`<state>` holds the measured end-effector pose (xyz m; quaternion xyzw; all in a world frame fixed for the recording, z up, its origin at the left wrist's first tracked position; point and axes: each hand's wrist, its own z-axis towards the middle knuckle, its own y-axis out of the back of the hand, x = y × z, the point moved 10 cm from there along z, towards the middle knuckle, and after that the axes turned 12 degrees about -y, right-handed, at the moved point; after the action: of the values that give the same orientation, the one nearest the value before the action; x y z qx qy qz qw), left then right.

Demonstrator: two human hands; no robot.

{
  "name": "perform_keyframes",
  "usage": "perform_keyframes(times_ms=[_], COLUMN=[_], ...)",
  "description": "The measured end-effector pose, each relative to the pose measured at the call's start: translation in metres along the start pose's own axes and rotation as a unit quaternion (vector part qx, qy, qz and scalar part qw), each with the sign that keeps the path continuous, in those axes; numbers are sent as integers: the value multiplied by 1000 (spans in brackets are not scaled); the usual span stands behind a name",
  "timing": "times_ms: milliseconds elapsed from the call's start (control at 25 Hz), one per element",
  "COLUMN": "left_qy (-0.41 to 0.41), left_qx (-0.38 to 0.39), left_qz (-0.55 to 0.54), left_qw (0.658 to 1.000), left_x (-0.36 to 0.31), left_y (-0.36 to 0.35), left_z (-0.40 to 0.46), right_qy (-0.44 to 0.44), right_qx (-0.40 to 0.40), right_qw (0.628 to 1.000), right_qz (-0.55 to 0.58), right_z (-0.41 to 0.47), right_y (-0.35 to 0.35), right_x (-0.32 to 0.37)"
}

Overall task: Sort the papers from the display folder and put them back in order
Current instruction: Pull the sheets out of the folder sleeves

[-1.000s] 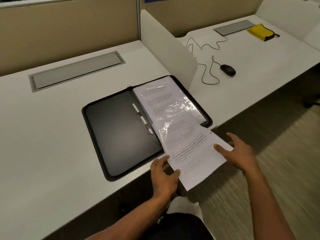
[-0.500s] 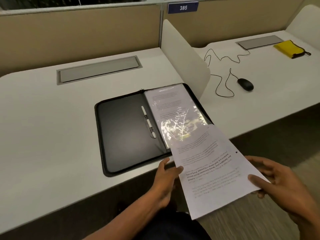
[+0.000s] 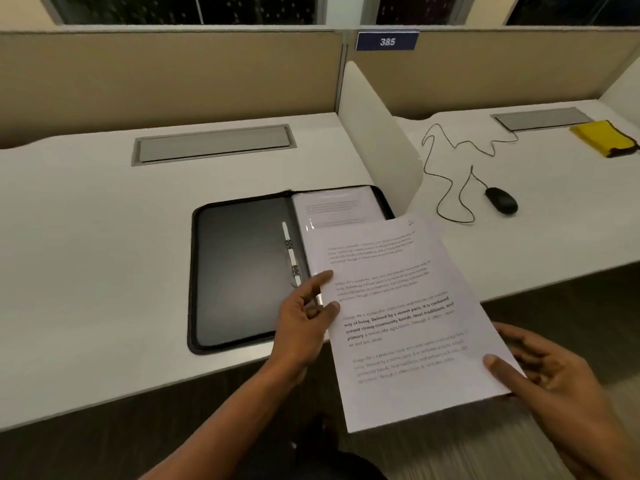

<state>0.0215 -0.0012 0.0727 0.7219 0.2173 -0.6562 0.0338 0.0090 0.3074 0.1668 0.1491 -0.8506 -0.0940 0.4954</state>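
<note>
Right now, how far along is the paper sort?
Early. Done: folder lies open on the desk, and one sheet looks out of its sleeve. In hand: right hand pinches that sheet's edge; left hand touches its other side. Left: more pages still sit in the sleeves; no sorting or refiling visible yet.

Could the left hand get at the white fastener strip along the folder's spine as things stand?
Probably yes. The left hand sits right beside the white fastener strip, which lies uncovered on the open folder. The sheet, pinched by the right hand, lies to the strip's right and does not cover it.
</note>
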Motion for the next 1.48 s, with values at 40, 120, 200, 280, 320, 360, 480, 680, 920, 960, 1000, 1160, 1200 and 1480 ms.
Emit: perform_keyframes(times_ms=[40, 120, 200, 280, 320, 360, 480, 680, 920, 960, 1000, 1160, 1200, 1480], left_qy=[-18, -41, -32, -28, -35, -39, -35, -18, 5, 10, 14, 1, -15, -55], left_qx=[-34, -97, -146, -179, -191, -203, -231, -234, -242, -243, -242, -219, -211, -162], left_qz=[8, 18, 52, 78, 84, 95, 109, 105, 205, 219, 232, 317, 344, 506], left_qw=[999, 994, 987, 980, 977, 974, 966, 966, 948, 945, 942, 923, 915, 846], left_x=[-6, -17, -16, -18, -20, -23, -37, -45, -27, -22, -18, -12, -14, -8], left_y=[19, 59, 105, 152, 177, 203, 285, 391, 485, 495, 503, 513, 512, 492], left_z=[4, 7, 2, -6, -9, -11, -13, -11, 12, 15, 19, 30, 34, 41], right_qy=[-2, -6, -15, -19, -16, -15, -17, -4, 3, 3, 5, 53, 73, 165], right_qx=[9, 35, 78, 122, 140, 153, 187, 213, 212, 203, 195, 155, 149, 112], right_qw=[1000, 998, 994, 989, 988, 986, 982, 977, 977, 978, 978, 975, 972, 931], right_qz=[15, 47, 76, 78, 68, 58, 30, -9, -39, -53, -70, -149, -169, -305], right_z=[11, 32, 48, 57, 60, 62, 64, 72, 96, 100, 101, 99, 96, 86], right_y=[-18, -65, -124, -187, -218, -246, -329, -448, -564, -573, -581, -588, -589, -592], right_x=[1, 4, 2, -1, -2, -3, 0, 21, 28, 25, 22, 20, 22, 26])
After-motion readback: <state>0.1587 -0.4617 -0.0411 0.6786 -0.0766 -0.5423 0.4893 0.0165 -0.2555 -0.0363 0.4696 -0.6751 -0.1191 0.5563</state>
